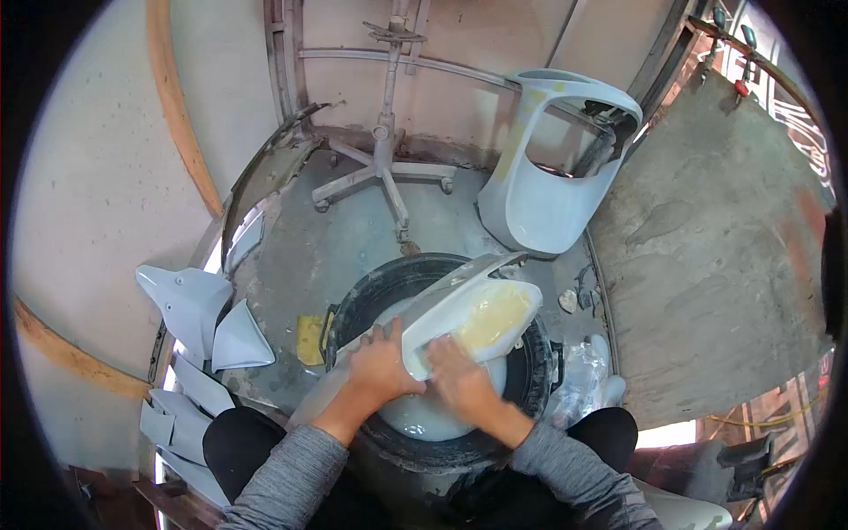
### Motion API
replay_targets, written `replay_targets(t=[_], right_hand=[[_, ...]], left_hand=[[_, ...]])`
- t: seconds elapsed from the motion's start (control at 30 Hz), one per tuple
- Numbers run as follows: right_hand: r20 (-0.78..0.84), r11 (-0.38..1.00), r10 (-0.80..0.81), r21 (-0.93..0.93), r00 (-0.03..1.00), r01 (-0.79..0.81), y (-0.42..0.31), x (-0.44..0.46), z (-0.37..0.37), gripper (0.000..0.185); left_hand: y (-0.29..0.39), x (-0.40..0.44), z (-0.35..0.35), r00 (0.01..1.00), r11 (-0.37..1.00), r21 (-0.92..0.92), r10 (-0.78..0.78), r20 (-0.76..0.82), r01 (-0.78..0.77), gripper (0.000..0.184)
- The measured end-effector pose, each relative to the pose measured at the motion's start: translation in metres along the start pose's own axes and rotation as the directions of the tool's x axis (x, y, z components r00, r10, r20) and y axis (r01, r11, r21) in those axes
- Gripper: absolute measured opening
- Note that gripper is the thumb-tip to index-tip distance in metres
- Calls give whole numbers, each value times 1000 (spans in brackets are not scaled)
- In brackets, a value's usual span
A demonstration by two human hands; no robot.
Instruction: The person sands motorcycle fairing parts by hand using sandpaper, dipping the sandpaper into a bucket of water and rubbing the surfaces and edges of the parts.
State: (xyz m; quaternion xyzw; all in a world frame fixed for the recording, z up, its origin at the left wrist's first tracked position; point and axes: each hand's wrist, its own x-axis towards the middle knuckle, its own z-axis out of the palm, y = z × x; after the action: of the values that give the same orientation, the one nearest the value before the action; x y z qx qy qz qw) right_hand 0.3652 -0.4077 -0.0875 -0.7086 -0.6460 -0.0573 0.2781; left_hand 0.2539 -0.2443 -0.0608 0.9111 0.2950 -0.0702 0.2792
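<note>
A pale, wet-looking moulded panel [424, 334] with a yellowish patch [495, 314] lies tilted across a black tub [362, 291]. My left hand [382, 364] grips the panel near its lower left part, fingers spread over its edge. Against the panel's face, beside the patch, presses my right hand [458, 378]; its fingers are held together and bent, and anything under them is hidden. Cloudy whitish water [428, 420] fills the tub below both hands.
A yellow sponge [310, 340] lies left of the tub. Several pale panels [190, 305] rest at the left. Behind stand a wheeled stand [382, 163] and a large white shell [530, 199]. A clear plastic bag [579, 375] sits right, near a grey board [707, 238].
</note>
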Motion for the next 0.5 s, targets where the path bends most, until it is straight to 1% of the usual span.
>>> replay_targets(t=[0.03,0.1,0.13,0.17,0.23,0.27,0.3,0.37,0.4,0.47,0.5], right_hand=[[-3,1000,5,-2,1000,-5,6,-1,-2,32],[-71,994,25,-108,997,-32,38,5,-6,32],[-92,922,383,-18,919,-386,58,14,-9,34],[-91,922,385,-15,919,-387,56,8,-3,34],[-118,991,119,-50,986,-125,30,5,4,35],[20,997,-27,77,999,26,-1,3,-1,39],[11,997,-22,73,1000,21,12,2,-1,39],[-39,967,8,-253,999,-18,48,0,6,44],[-38,969,10,-248,999,-19,48,0,10,44],[-34,916,105,-385,994,-110,51,3,11,47],[-31,915,102,-389,994,-106,38,3,7,47]], left_hand=[[1,-1,2,1000,1000,3,5,2,-5,127],[0,-1,1,1000,1000,27,-3,3,3,128],[2,-3,-2,1000,1000,1,4,3,-4,127],[2,-6,-3,1000,1000,3,2,5,-2,127],[4,-5,-6,1000,1000,17,-4,18,4,126],[4,-4,-3,1000,1000,19,0,22,0,126],[2,-2,2,1000,1000,19,3,7,-3,126],[-1,-1,4,1000,1000,20,0,-8,0,126],[-1,-1,3,1000,1000,9,11,-16,-11,127],[1,-2,-2,999,1000,-7,27,-28,-27,128],[4,-2,-4,1000,1000,-8,9,-6,-9,128]])
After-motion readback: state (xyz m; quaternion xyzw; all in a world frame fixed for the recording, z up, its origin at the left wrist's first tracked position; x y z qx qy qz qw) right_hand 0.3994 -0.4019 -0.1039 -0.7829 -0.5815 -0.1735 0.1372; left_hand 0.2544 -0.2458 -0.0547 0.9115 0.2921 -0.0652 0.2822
